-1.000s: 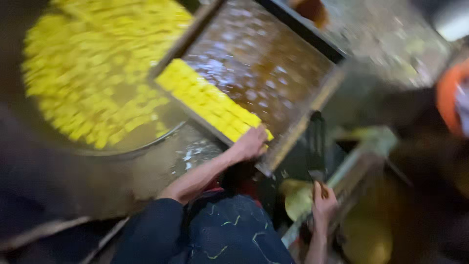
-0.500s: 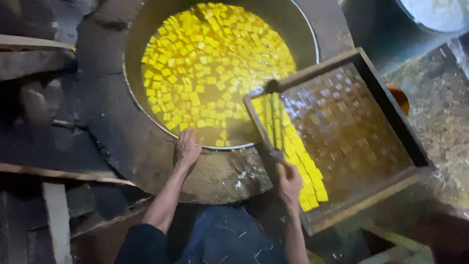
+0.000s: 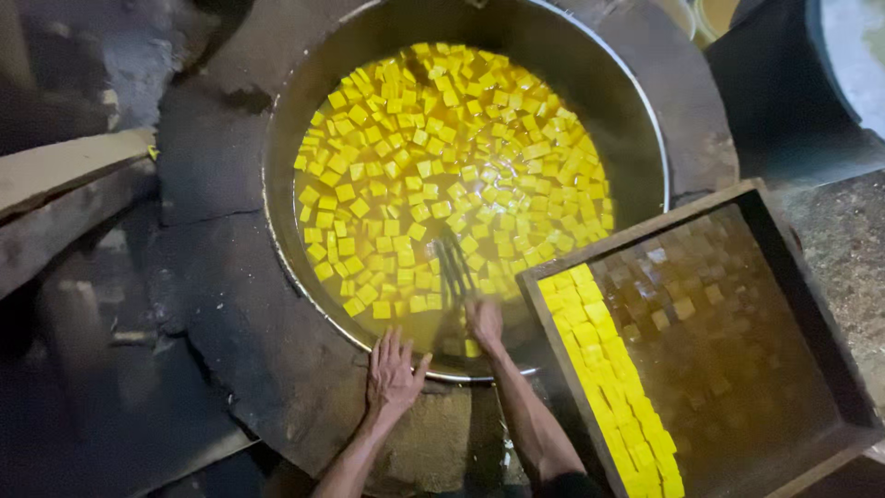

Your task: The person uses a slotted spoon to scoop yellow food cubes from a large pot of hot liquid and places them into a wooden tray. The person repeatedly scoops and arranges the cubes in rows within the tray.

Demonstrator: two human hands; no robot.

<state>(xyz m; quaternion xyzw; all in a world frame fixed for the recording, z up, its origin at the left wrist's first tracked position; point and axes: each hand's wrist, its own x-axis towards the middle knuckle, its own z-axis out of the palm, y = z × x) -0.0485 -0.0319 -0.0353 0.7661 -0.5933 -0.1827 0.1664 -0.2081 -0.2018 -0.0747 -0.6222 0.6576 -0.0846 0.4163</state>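
Note:
A big round metal vat (image 3: 636,101) set in a dark stone surround holds yellow liquid with several yellow cubes (image 3: 442,175) floating in it. My left hand (image 3: 393,373) lies flat, fingers spread, on the surround at the vat's near rim. My right hand (image 3: 483,323) reaches over the rim and grips a thin pronged tool (image 3: 452,269) dipped among the cubes. Right of my arm lies a wooden tray (image 3: 701,207), wet and brown, with rows of yellow cubes (image 3: 608,378) along its left side.
Wooden planks (image 3: 64,175) lie at the left beside the stone surround (image 3: 240,314). A dark container (image 3: 784,83) and a pale basin (image 3: 862,46) stand at the upper right. The ground at the right edge is rough and grey.
The view has swung so the vat is centred. My right hand left the tray's edge and now holds the tool in the liquid. My left hand stays on the rim.

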